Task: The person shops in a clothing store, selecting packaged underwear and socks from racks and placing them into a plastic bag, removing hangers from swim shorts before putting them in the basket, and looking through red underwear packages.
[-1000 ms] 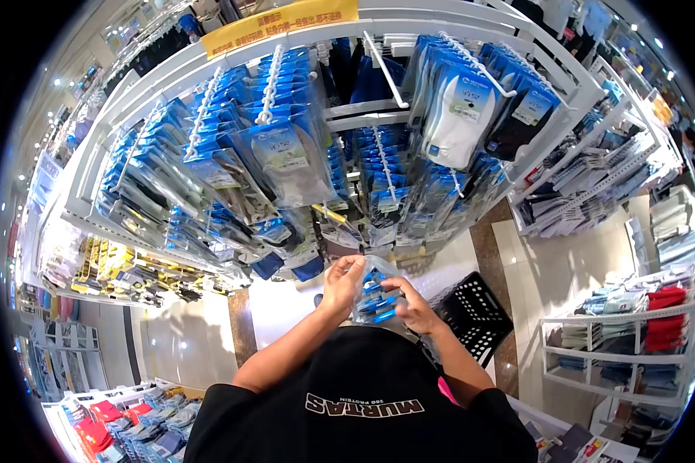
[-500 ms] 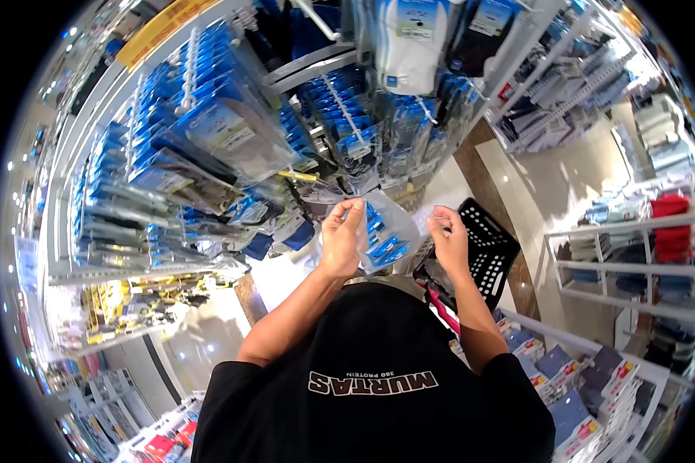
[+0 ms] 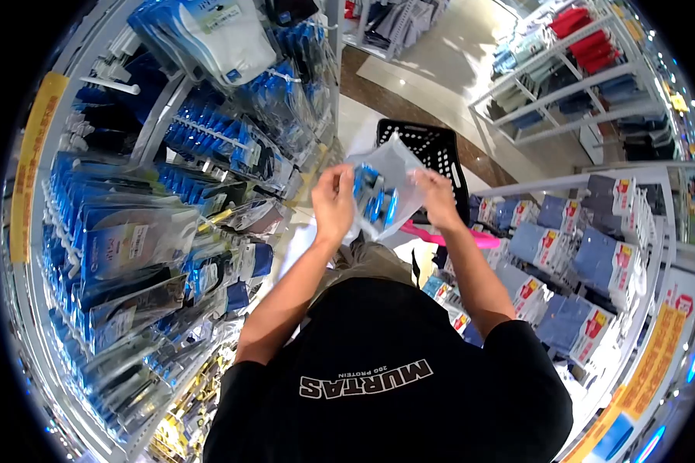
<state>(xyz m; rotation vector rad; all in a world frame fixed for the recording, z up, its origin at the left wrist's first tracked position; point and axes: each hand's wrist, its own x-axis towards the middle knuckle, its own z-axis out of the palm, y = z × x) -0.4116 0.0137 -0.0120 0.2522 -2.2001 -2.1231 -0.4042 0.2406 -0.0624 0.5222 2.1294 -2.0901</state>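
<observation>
A clear plastic bag (image 3: 400,166) with several blue-topped packets (image 3: 374,197) inside is held in front of my body. My left hand (image 3: 333,207) is closed on the bag's left edge, thumb uppermost. On the opposite edge, my right hand (image 3: 438,199) pinches the plastic, its fingers slightly blurred. Beyond the bag, a black basket (image 3: 457,166) with square holes is partly covered by it and by my right hand. The basket's pink handle (image 3: 471,239) passes beneath my right forearm.
Packaged socks (image 3: 228,38) and other blue-headed packs (image 3: 139,239) hang from rack hooks on my left. At right, a low display holds folded blue garments (image 3: 537,245) with red-and-white labels. A shelf with red clothing (image 3: 587,35) stands farther off across the tiled floor (image 3: 432,65).
My view has turned right, bringing the basket and garment display nearer the middle. My right hand, earlier beside the bag, now grips its right edge. My left hand keeps hold.
</observation>
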